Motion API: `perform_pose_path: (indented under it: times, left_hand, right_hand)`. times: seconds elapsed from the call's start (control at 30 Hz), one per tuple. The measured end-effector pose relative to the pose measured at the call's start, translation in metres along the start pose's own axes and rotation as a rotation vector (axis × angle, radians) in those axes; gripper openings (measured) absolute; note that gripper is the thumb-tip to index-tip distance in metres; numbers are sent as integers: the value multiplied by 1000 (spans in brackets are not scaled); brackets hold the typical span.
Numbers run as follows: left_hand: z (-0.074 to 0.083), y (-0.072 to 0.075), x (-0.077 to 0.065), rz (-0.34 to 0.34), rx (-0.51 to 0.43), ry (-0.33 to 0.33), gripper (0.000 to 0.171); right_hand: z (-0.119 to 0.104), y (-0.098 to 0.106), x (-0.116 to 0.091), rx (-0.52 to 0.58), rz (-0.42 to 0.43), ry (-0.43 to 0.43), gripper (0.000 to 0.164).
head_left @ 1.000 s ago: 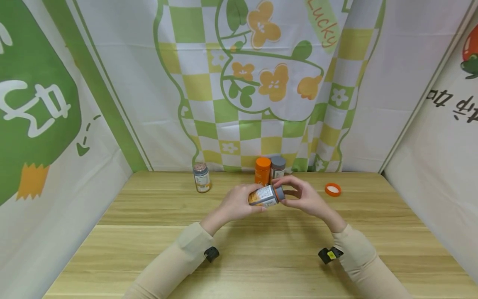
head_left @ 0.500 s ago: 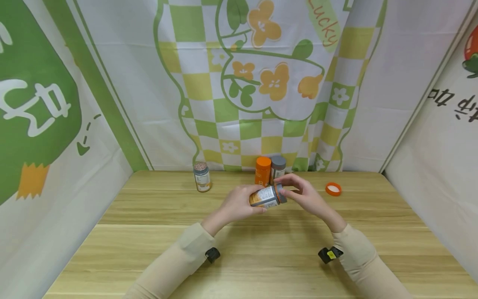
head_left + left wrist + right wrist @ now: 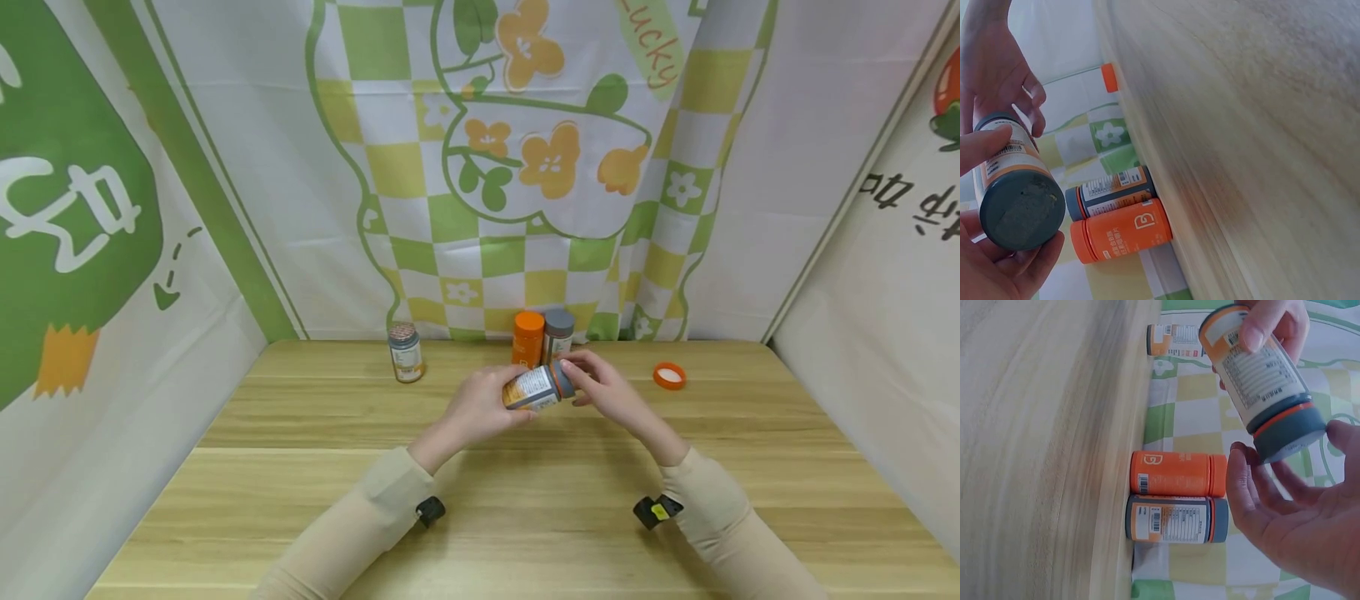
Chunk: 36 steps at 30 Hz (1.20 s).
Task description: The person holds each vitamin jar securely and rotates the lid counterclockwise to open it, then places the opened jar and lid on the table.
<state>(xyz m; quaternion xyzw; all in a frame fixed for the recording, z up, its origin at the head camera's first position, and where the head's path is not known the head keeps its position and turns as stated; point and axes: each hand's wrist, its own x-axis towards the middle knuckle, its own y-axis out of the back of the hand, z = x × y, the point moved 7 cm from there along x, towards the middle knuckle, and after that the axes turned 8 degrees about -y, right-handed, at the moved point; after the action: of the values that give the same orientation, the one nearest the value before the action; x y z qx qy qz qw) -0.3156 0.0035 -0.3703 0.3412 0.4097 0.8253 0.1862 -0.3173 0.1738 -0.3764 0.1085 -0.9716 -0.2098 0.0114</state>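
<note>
My left hand (image 3: 476,408) grips a grey supplement bottle (image 3: 531,388) with a white and orange label, tilted above the table with its cap to the right. Thumb and fingers of that hand wrap its body, and the dark base faces the left wrist view. At the other end, my right hand (image 3: 611,400) holds the grey cap (image 3: 1289,432) between thumb and fingertips. An orange ring shows under this cap in the right wrist view.
Behind the hands stand an orange bottle (image 3: 528,340) and a grey-capped bottle (image 3: 557,333), side by side. Farther left is a bottle (image 3: 406,354) with a patterned top and no cap. An orange lid (image 3: 669,376) lies on the wooden table (image 3: 720,433) at the right, near the curtain.
The right hand's fingers have shifted around the cap, and its fingertips now sit differently on it. Both hands with the bottle have risen slightly in view.
</note>
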Motion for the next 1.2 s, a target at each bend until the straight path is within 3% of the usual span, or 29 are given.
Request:
perform_pose_path:
  times: [0.17,0.43,0.73,1.2]
  left_hand:
    - [-1,0,1,9,5,27,58]
    - [-2,0,2,8,-9,42,58]
    - [-3,1,1,-1,-48,53,59]
    - [-9,-1,0,-17,-196,101,62]
  right_hand:
    - [3,-2,1,26,7,-42,49]
    - [0,0,-1,46,-7,10,47]
    - [-3,1,-3,21,-19,94,44]
    - [-11,3,-8,-19,-26,245,38]
